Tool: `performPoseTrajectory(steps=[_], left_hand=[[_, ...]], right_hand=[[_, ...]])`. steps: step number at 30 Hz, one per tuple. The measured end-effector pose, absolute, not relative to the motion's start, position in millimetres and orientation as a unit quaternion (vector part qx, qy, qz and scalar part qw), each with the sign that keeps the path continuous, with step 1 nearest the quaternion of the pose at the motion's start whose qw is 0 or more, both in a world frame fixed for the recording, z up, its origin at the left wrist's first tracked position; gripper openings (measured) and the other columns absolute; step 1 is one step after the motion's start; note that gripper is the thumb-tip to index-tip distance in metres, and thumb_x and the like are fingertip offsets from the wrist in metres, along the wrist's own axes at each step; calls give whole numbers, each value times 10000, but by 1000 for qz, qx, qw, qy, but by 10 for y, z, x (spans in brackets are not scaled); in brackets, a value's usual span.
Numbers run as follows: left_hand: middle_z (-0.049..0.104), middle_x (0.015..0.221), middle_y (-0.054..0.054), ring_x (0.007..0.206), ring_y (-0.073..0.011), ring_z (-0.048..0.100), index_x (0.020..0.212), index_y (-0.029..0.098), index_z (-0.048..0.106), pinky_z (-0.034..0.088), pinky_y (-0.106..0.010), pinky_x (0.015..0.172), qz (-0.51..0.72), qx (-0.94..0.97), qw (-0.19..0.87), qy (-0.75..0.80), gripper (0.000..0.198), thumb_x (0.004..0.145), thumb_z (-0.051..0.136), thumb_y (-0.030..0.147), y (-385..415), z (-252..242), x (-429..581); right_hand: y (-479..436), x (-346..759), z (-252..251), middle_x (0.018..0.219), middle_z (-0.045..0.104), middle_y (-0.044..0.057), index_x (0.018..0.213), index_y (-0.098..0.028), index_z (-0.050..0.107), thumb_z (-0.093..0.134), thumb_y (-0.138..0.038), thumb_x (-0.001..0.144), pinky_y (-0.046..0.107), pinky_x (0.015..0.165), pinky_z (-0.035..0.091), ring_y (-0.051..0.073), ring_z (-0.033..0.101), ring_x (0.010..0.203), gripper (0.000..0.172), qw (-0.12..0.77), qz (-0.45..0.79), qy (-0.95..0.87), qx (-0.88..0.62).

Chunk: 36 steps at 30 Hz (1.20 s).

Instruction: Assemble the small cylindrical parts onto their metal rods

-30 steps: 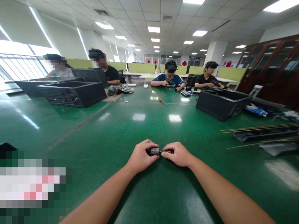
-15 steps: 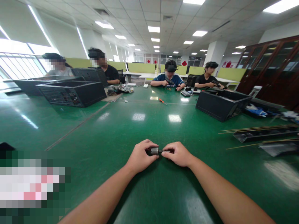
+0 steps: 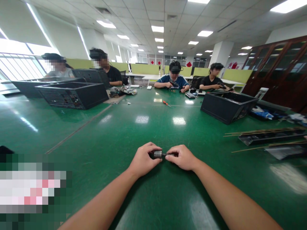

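Low over the green tabletop, my left hand (image 3: 146,159) is closed around a short silvery metal cylinder (image 3: 158,154), which looks like a small motor body. A thin dark shaft (image 3: 164,154) runs from the cylinder's right end toward my right hand (image 3: 181,157). The fingertips of that hand pinch the dark, narrow piece at the shaft's far end. Cylinder and shaft lie in one line, roughly level. My fingers hide the cylinder's left end and much of the right piece, so its exact shape cannot be made out.
On the green table (image 3: 115,137), an orange screwdriver (image 3: 166,103) lies farther out. Black computer cases stand left (image 3: 74,95) and right (image 3: 227,107). Metal trays (image 3: 271,135) with thin rods lie at right. Several co-workers sit across the table. A blurred-out patch covers the lower left.
The view has shifted very slightly. Both hands keep the same hold on the cylinder and the shaft piece. A bit of a hand now shows at the right edge.
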State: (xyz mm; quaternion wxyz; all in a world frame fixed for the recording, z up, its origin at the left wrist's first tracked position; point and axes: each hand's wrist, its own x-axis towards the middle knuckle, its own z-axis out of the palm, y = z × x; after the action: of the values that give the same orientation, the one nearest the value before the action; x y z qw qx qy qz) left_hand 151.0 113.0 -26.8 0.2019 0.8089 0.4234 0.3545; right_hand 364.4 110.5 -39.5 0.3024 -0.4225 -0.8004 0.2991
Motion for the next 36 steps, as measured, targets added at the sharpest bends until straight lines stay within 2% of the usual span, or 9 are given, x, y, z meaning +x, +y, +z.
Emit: performPoseTrajectory(steps=[36], left_hand=[[663, 908, -24, 821, -175, 635, 928, 230, 729, 511, -295, 746, 359, 807, 196, 426, 286, 647, 730, 177, 1154, -278, 1483]], right_hand=[[1121, 3662, -406, 663, 641, 9, 819, -151, 737, 609, -299, 833, 224, 567, 355, 119, 524, 602, 196, 299, 283, -807, -423]])
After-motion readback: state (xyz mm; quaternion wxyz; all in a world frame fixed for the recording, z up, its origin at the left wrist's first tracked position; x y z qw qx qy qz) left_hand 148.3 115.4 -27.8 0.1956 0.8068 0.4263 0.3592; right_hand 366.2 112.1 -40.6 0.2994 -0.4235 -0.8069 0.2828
